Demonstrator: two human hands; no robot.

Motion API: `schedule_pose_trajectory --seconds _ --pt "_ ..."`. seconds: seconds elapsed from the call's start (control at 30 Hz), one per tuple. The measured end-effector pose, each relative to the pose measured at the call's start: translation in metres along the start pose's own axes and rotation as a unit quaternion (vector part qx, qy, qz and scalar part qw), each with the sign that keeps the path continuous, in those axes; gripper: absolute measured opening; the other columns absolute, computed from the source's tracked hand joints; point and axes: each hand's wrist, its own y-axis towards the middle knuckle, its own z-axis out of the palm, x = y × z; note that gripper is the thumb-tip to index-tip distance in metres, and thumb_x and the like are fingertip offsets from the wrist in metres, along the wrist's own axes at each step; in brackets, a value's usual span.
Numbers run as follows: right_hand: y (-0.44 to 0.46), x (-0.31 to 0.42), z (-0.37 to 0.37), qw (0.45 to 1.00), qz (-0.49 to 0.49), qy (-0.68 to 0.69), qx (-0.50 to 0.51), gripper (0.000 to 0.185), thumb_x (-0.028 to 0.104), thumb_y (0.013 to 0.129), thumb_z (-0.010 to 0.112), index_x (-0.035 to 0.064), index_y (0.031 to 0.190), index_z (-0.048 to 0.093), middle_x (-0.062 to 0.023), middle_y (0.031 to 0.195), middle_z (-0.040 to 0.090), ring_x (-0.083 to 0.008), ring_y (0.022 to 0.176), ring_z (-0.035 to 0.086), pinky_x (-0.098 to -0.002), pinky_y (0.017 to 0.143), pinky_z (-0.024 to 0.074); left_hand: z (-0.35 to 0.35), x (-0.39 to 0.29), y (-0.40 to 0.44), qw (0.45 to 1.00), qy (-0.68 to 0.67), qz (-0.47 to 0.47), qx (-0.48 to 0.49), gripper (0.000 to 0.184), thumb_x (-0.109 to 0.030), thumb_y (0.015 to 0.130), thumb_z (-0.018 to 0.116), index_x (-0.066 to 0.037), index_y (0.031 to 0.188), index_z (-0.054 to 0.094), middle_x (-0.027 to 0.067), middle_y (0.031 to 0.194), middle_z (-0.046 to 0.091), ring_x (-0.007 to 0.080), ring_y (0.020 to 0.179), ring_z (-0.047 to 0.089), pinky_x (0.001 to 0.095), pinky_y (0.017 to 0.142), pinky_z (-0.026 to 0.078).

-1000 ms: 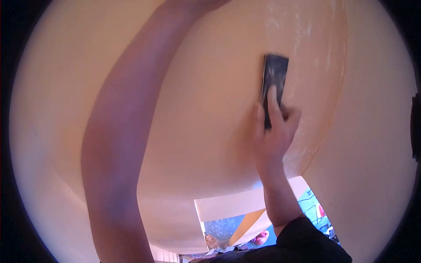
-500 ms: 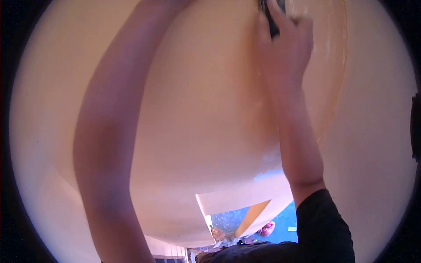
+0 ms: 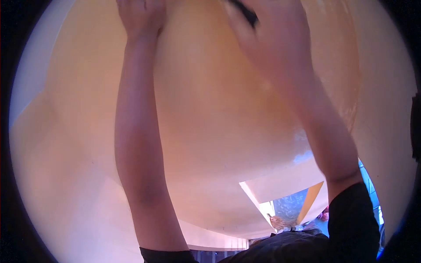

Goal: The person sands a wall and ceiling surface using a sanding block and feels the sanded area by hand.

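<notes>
My right hand (image 3: 283, 33) is raised against a smooth orange-beige wall (image 3: 206, 109), with its fingers around a black tool (image 3: 245, 12). Only a dark strip of this tool shows between thumb and fingers; its kind I cannot make out. At the top left, my left hand (image 3: 142, 15) is up by the same wall, and the frame's top edge cuts off its fingers. Whether that hand holds anything is hidden. To the right of my right forearm, the wall has a darker, streaky patch (image 3: 340, 65) with a curved edge.
Low in the view is an opening (image 3: 289, 208) with a blue surface beyond and a tan, bristly thing (image 3: 277, 222) beside it. My dark clothing (image 3: 285, 247) fills the bottom edge. Blue flooring (image 3: 369, 184) shows at the lower right. A dark object (image 3: 415, 127) juts in at the right edge.
My left hand has come down into view at the top left. My right hand has moved slightly up and left with the black tool, and the view has shifted left.
</notes>
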Motion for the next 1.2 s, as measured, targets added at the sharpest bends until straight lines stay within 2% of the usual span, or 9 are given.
schedule_pose_trajectory --seconds 0.07,0.13,0.2,0.27,0.43,0.57,0.63,0.97,1.2 --pt "-0.06 -0.02 -0.038 0.998 0.001 0.051 0.035 0.042 0.012 0.078 0.072 0.0078 0.119 0.067 -0.013 0.089 0.054 -0.0267 0.079 0.053 -0.0348 0.073 0.0448 -0.001 -0.003 -0.008 0.999 0.015 -0.034 0.034 0.048 -0.034 0.102 0.032 0.005 0.119 0.055 0.0215 0.123 0.056 0.035 0.115 0.051 0.0453 0.106 0.031" --pt "-0.143 -0.03 -0.084 0.984 0.08 0.097 0.127 0.042 0.003 0.077 0.068 0.004 0.12 0.067 -0.014 0.09 0.055 -0.024 0.079 0.052 -0.0323 0.073 0.0443 0.003 0.001 -0.017 1.0 0.029 -0.004 0.007 0.032 -0.025 0.097 0.042 -0.003 0.109 0.063 0.0127 0.108 0.065 0.0278 0.107 0.058 0.04 0.097 0.042" --pt "-0.22 -0.043 -0.13 0.962 0.185 0.124 0.16 0.047 0.001 0.075 0.068 0.0027 0.122 0.064 -0.0162 0.095 0.055 -0.0249 0.079 0.052 -0.0337 0.071 0.0455 0.002 -0.004 -0.009 1.0 0.017 0.013 0.018 0.029 -0.023 0.096 0.046 -0.002 0.108 0.062 0.0135 0.107 0.064 0.0293 0.104 0.057 0.0405 0.095 0.042" --pt "-0.284 -0.042 -0.176 0.924 0.283 0.12 0.229 0.052 0.0 0.075 0.066 -0.0038 0.126 0.055 -0.0168 0.095 0.052 -0.0264 0.081 0.054 -0.0345 0.07 0.0456 0.005 -0.005 0.004 0.999 0.01 0.028 0.037 0.027 -0.021 0.094 0.049 -0.001 0.107 0.062 0.0144 0.105 0.063 0.0308 0.102 0.057 0.041 0.093 0.042" --pt "-0.338 -0.016 -0.233 0.796 0.476 0.195 0.32 0.062 -0.004 0.072 0.064 -0.0022 0.132 0.049 -0.0115 0.097 0.05 -0.0207 0.085 0.05 -0.0314 0.074 0.0426 0.013 -0.005 0.009 0.996 -0.005 0.078 0.033 0.026 -0.008 0.091 0.047 0.001 0.111 0.06 0.0146 0.113 0.063 0.0312 0.107 0.057 0.0403 0.093 0.044" --pt "-0.338 -0.02 -0.236 0.797 0.425 0.262 0.341 0.065 -0.002 0.072 0.07 0.0 0.133 0.049 -0.011 0.096 0.05 -0.0207 0.083 0.05 -0.0318 0.073 0.0421 0.022 -0.026 0.012 0.984 0.077 0.119 0.108 0.034 -0.013 0.093 0.046 0.003 0.121 0.056 0.0187 0.126 0.058 0.0364 0.12 0.052 0.043 0.103 0.04" --pt "-0.342 -0.023 -0.234 0.792 0.429 0.282 0.331 0.064 -0.002 0.072 0.07 0.0002 0.133 0.049 -0.0108 0.096 0.05 -0.0202 0.083 0.05 -0.0316 0.073 0.042 0.032 -0.048 0.0 0.971 0.14 0.056 0.184 0.046 -0.022 0.097 0.042 0.002 0.137 0.046 0.0211 0.143 0.044 0.0363 0.136 0.038 0.0434 0.114 0.028" --pt "-0.339 -0.025 -0.236 0.749 0.453 0.327 0.356 0.057 -0.001 0.077 0.067 -0.0007 0.131 0.05 -0.0096 0.094 0.05 -0.0179 0.082 0.05 -0.0305 0.072 0.0417 0.019 -0.125 -0.051 0.918 0.209 0.086 0.325 0.069 -0.039 0.094 0.048 0.011 0.139 0.035 0.0309 0.148 0.031 0.0441 0.138 0.029 0.05 0.115 0.023" --pt "-0.337 -0.021 -0.231 0.765 0.436 0.378 0.288 0.055 0.004 0.083 0.066 -0.0017 0.134 0.047 -0.0085 0.096 0.047 -0.0158 0.082 0.047 -0.0293 0.074 0.039 -0.022 -0.187 -0.116 0.864 0.101 0.081 0.487 0.074 -0.044 0.092 0.049 0.01 0.141 0.034 0.0288 0.15 0.028 0.0419 0.141 0.026 0.0524 0.115 0.021"
